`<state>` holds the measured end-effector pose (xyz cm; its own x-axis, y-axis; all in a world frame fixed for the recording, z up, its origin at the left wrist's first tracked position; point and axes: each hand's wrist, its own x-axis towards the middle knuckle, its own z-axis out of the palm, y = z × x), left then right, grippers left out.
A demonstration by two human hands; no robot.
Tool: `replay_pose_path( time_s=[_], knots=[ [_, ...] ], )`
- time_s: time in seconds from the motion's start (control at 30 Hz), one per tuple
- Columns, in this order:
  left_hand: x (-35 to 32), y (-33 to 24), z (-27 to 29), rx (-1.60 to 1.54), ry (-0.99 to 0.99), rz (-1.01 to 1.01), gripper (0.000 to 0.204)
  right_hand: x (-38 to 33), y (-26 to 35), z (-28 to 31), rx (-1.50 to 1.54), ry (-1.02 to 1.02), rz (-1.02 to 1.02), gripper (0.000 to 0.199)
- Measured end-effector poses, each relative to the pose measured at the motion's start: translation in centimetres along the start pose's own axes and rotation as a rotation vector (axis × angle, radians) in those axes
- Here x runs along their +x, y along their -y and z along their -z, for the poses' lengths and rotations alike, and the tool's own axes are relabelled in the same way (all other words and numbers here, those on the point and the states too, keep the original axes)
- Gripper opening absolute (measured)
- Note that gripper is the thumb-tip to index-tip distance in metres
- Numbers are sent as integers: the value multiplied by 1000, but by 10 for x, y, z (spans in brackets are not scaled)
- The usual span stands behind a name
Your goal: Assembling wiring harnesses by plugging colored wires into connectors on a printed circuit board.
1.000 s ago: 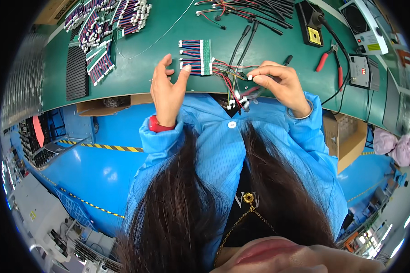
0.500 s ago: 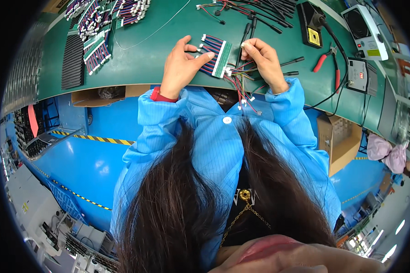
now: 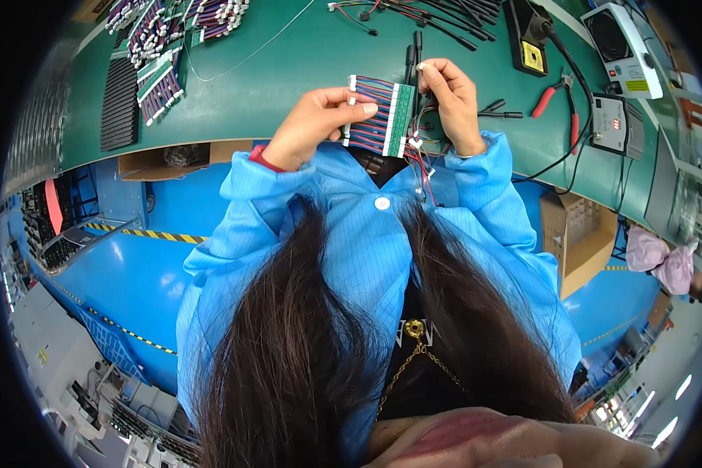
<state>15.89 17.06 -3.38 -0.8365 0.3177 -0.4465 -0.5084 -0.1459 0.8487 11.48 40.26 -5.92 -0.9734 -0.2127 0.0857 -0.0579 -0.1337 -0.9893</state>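
Observation:
A strip of small green circuit boards [image 3: 400, 121] with rows of red, blue and black wires lies at the table's near edge. My left hand [image 3: 317, 123] grips the wires at their left side, thumb on top and fingers beneath, near the white plugs [image 3: 352, 82] at the wire ends. Right of the boards, my right hand [image 3: 454, 100] is closed in a pinch. A tiny pale bit shows at its fingertips, too small to name. Thin coloured leads with white connectors [image 3: 416, 143] hang from the boards' lower right corner. Black-sleeved cables [image 3: 410, 62] lie just beyond.
Bundles of wired boards [image 3: 160, 82] and a black ridged tray [image 3: 120, 105] are at the left. On the right are a soldering iron stand [image 3: 532, 54], red-handled cutters [image 3: 550, 100], a grey control box [image 3: 610, 121] and a white fan unit [image 3: 622, 51]. More black cables [image 3: 452, 23] lie at the back.
My left hand has closed on the wires, having been spread beside them. The boards have shifted right and nearer to me. My right hand keeps its pinch, slightly higher.

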Motion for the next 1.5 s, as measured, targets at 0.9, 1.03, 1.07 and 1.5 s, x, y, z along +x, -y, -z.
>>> replay_pose_path(
  time_s=[0.9, 1.03, 1.07, 1.5],
  knots=[
    [-11, -4, -35, -276, -312, -355, 34, 24, 97, 115, 346, -243, 467, 14],
    [-12, -17, -35, -281, -310, -377, 33, -2, 101, 70, -189, -39, 254, 11],
    [-12, -19, -36, -271, -300, -382, 32, -7, 103, 59, -274, 155, 183, 9],
    [-24, -32, -49, -190, -309, -393, 29, -19, 80, -11, -304, 288, 27, 6]
  ],
)
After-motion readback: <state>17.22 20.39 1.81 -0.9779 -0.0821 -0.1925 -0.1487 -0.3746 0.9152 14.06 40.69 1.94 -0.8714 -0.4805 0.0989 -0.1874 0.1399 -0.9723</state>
